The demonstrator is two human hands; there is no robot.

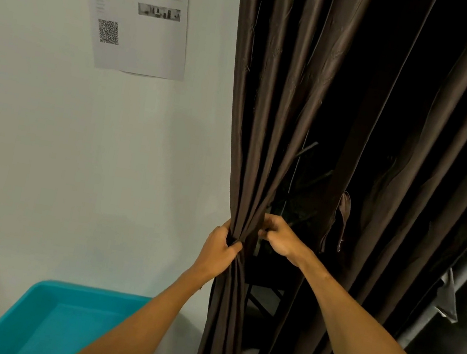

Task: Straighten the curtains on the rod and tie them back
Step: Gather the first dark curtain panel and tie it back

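With the left hand (218, 250) clamped around the gathered brown curtain panel (257, 150) beside the white wall (76, 150) and the right hand (279, 235) pinching its right folds, keep pleats stacked, bundle tight, then reach right for the hanging tieback (343, 213).
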